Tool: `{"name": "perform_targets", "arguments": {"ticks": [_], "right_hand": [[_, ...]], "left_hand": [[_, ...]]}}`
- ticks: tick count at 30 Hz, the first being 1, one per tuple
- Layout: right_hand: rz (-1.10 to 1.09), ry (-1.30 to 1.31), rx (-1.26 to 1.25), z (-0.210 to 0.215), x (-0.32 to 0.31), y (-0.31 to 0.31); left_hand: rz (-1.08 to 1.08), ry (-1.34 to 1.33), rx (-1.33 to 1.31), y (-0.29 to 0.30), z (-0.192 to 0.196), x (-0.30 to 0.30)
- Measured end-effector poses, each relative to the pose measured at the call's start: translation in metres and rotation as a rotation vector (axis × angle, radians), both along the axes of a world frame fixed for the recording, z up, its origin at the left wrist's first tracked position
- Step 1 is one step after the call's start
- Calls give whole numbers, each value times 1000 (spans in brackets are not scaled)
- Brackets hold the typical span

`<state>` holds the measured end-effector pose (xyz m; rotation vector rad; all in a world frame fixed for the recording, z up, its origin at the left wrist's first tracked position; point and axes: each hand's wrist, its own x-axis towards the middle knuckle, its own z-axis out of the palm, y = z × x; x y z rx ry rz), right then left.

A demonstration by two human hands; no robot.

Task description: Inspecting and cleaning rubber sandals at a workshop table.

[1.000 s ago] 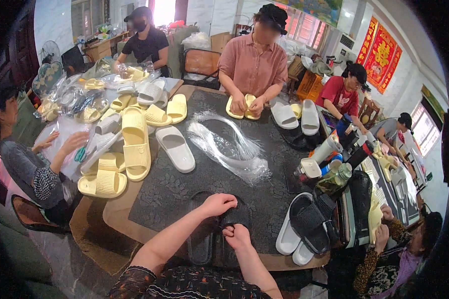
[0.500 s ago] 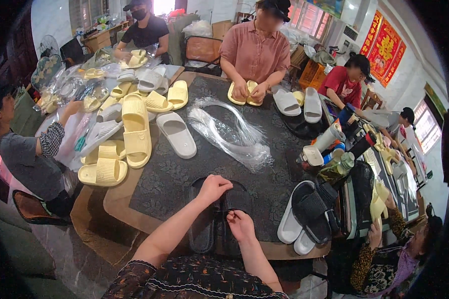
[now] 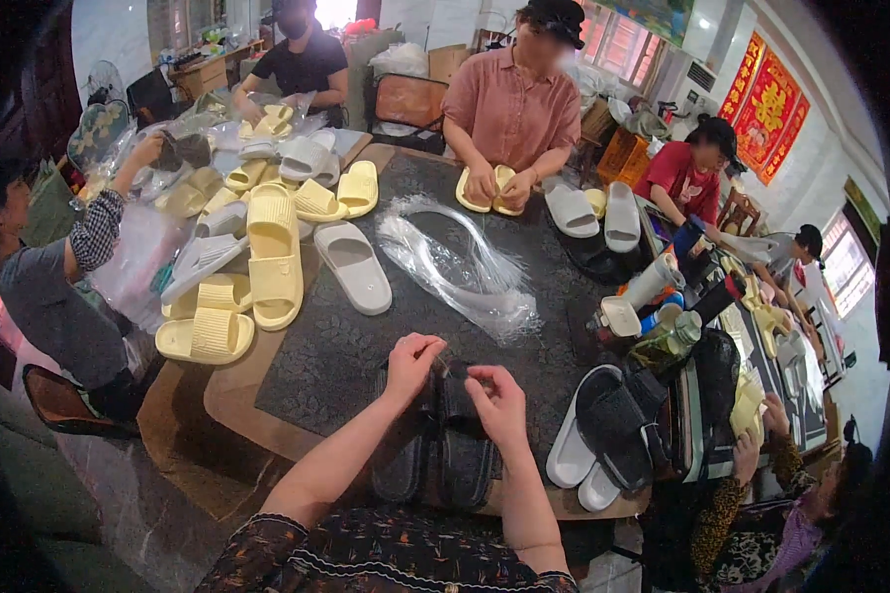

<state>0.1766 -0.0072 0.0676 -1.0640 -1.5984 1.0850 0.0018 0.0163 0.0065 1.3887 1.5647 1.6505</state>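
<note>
Now we have both hands at the toe end of a pair of dark grey slippers lying side by side at the table's near edge, at six o'clock from its middle. Half a second ago our hands sat lower and closer together over the pair; since then the left hand has lifted a little toward eleven o'clock and the right hand has drawn off toward three, so a small gap has opened between them. The left thumb and forefinger are pressed together, pinching something thin and pale that we cannot make out; the right fingers are curled in toward the thumb, also seemingly pinching, though what they hold is too small to tell. Judging by that, we seem to be working on some small fastening at the slippers' front rather than moving the pair, which has stayed put.

At two o'clock from our hands lies crumpled clear plastic wrap; at three o'clock, a black slipper on white ones. Yellow slippers are heaped at ten o'clock. Other people sit round the table, one across from us holding a yellow pair.
</note>
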Motion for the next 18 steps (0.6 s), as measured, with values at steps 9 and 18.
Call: {"name": "perform_targets", "arguments": {"ticks": [9,18], "right_hand": [[21,-129,-108,-48,-35,27],[16,246,-170,-60,-31,39]], "left_hand": [[-14,-67,-42,-4,-4,-4],[-21,-312,-51,-2,11,-3]]}}
